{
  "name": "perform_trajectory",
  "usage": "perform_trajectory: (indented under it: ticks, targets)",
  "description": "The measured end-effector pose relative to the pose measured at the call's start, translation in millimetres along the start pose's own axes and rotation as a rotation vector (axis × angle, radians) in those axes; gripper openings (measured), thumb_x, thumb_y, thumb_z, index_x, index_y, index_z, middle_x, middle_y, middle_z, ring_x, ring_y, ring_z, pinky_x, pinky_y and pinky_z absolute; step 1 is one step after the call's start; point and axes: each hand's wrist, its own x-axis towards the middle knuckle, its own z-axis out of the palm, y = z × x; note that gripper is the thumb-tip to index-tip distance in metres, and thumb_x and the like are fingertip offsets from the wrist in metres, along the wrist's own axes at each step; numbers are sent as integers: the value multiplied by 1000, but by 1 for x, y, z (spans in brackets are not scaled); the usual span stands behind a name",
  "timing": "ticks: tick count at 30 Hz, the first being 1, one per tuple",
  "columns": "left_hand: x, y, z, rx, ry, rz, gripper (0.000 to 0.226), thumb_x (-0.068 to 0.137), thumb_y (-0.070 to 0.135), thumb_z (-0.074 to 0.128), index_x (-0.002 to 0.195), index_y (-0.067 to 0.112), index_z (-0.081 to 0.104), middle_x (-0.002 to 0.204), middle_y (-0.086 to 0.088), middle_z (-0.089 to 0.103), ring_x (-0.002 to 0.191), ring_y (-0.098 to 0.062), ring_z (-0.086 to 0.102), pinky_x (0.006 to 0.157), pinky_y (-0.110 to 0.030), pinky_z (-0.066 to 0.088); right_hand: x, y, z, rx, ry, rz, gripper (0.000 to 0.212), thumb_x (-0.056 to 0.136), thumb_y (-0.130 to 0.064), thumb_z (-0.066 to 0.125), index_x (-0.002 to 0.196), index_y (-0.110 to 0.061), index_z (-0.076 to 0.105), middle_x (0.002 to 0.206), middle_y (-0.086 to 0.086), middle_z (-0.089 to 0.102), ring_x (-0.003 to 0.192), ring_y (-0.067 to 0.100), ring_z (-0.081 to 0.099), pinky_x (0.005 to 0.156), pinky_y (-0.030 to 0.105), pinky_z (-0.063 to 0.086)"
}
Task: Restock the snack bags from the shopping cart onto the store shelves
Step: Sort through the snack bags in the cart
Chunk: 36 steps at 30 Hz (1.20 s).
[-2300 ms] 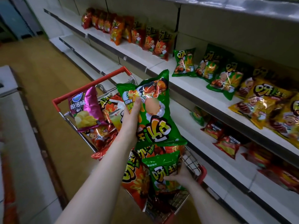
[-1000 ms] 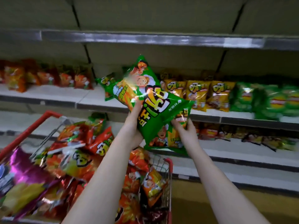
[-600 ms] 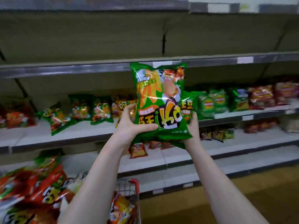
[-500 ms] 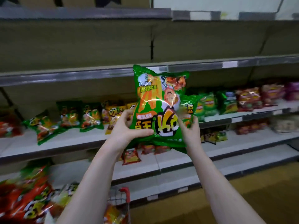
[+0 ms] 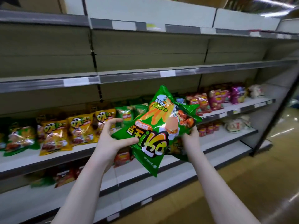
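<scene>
Large glossy green foil snack bag: sealed, full, printed face toward the camera, tilted with its top end up and its bottom corner pointing down. It is held in the air in front of the white metal store shelf. The left hand grips its left edge, thumb on the front. A second green bag, mostly hidden behind the first, is gripped by the right hand. Yellow snack bags stand upright in a row on the shelf.
</scene>
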Motion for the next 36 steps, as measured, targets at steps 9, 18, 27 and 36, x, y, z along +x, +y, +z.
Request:
perform_trajectory:
  ticks: [9,18,27,36]
  targets:
    - [23,5,59,-204,34,-95,67,54,-4,72,113,13,44,98,-14,64,68,-20,72,51,-31,56,25,1,-90,31,68,24,57,87,-31,65,134,-16,38,114,3,49,100,18,48,80,31,39]
    - [11,2,8,193,-31,-128,51,62,0,82,105,14,58,107,-15,70,87,-20,72,67,-31,58,19,4,-14,-178,-240,-29,92,67,-51,77,140,-13,36,133,4,50,114,21,50,95,35,42]
    - [-31,29,-106,680,50,-72,46,74,27,80,112,30,54,119,14,56,119,-6,49,99,-23,36,-65,6,135,-185,-671,-23,80,79,-48,71,142,-18,32,118,-13,45,98,3,46,87,22,35]
    - [-95,74,-251,989,235,-76,45,80,35,73,119,34,50,128,13,54,117,-4,47,101,-41,45,-165,-2,289,-13,-986,0,91,59,-35,84,130,-29,27,106,-17,54,93,-4,53,74,15,41]
